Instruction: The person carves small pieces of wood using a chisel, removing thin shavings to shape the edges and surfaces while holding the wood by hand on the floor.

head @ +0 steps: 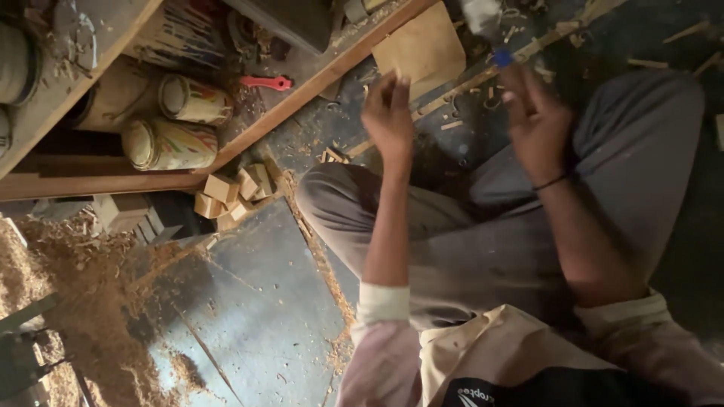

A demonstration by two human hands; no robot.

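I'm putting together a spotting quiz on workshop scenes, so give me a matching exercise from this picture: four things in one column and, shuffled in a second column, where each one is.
Things:
1. red plastic tool
2. paint-streaked cans
3. small wooden blocks
4. blue object

Places:
A. at the fingertips of the right hand
B. lying on their sides under the slanted wooden plank
C. heaped on the floor just below the plank's lower end
D. lying among shavings above the plank

Pairs: 1-D, 2-B, 3-C, 4-A
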